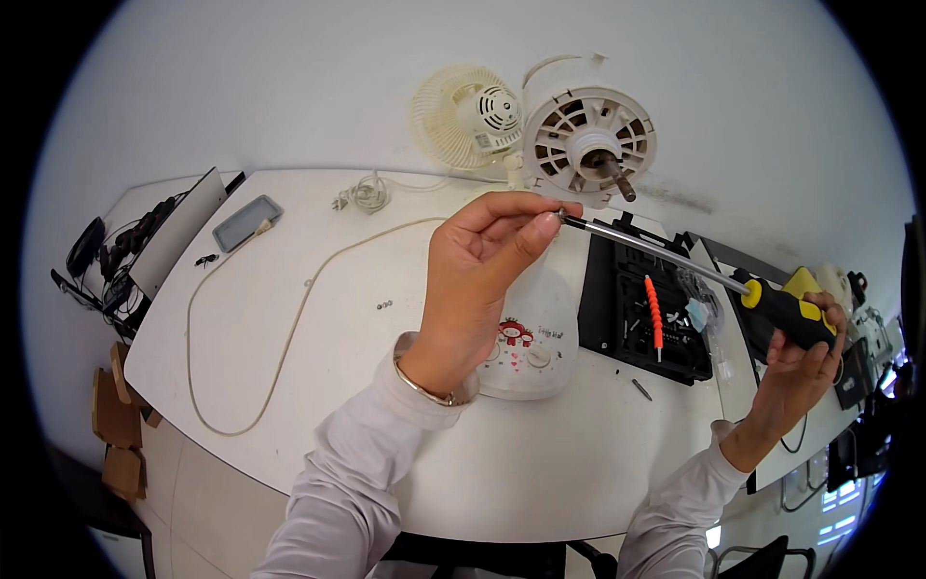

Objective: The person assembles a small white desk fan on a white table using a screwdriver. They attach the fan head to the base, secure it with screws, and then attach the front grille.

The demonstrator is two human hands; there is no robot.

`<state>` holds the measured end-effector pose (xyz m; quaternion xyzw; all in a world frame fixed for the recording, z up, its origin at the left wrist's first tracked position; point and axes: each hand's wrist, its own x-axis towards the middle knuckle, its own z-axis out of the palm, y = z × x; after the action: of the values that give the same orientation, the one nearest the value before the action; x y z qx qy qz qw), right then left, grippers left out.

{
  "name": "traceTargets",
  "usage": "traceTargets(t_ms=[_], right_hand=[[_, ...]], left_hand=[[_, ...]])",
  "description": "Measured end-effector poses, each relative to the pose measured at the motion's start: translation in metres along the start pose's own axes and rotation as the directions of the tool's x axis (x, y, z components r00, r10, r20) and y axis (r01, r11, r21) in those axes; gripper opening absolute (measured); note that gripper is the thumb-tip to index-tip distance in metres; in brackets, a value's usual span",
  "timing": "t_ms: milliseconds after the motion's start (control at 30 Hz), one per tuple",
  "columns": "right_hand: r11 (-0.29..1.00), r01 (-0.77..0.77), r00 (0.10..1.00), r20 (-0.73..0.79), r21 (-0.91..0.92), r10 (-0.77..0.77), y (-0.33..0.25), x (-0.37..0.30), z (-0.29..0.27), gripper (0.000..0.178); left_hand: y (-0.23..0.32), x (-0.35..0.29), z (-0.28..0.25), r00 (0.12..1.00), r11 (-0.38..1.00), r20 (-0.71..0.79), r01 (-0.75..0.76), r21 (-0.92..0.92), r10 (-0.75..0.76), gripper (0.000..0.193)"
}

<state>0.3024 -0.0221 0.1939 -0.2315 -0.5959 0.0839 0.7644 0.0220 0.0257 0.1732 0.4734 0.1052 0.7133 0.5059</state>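
My right hand [786, 372] is closed around the black and yellow handle of a long screwdriver [666, 257], at the right. Its steel shaft runs up and left to my left hand [482, 256]. There the thumb and forefinger pinch a small metal piece, which looks like a screw [562, 214], at the tip; the fingers partly hide it. Below my left hand lies a white fan base [531, 376] with a cartoon print and a knob. Beyond the fingertips stands the opened white fan motor housing [588, 140], its bare shaft sticking out.
A second, cream fan [463, 116] stands against the wall. A black tool case [627, 328] holds bits and an orange twisted rod [654, 314]. Loose screws [384, 305] and a bit [641, 390] lie on the white table [318, 405]. A cable [289, 357] loops leftward near a grey tray [248, 222].
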Motion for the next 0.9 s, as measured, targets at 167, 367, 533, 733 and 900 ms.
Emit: traceTargets(t_ms=[167,367,533,733,900], right_hand=[[0.999,0.0,1.0,-0.024,-0.036,-0.001,0.003,0.0,0.004,0.043],[0.998,-0.07,0.998,-0.008,-0.007,0.07,0.006,0.001,0.006,0.042],[0.999,-0.048,0.999,0.006,-0.02,0.048,0.005,0.0,0.004,0.042],[0.999,-0.015,1.0,0.008,-0.052,0.016,0.003,0.0,0.001,0.045],[0.992,0.013,1.0,0.029,-0.123,-0.009,-0.003,0.004,-0.016,0.049]], left_hand=[[-0.001,0.0,-0.001,1.0,0.996,0.017,0.004,-0.085,-0.002,0.016],[-0.004,-0.003,-0.001,0.995,0.945,0.093,0.059,-0.321,-0.03,0.017],[-0.004,0.0,-0.002,0.997,0.976,0.063,-0.039,-0.215,0.054,0.015],[-0.001,0.001,-0.005,0.976,0.979,0.069,-0.205,0.001,0.205,0.012],[-0.003,0.004,-0.01,0.961,0.945,0.172,-0.251,0.209,0.218,0.012]])
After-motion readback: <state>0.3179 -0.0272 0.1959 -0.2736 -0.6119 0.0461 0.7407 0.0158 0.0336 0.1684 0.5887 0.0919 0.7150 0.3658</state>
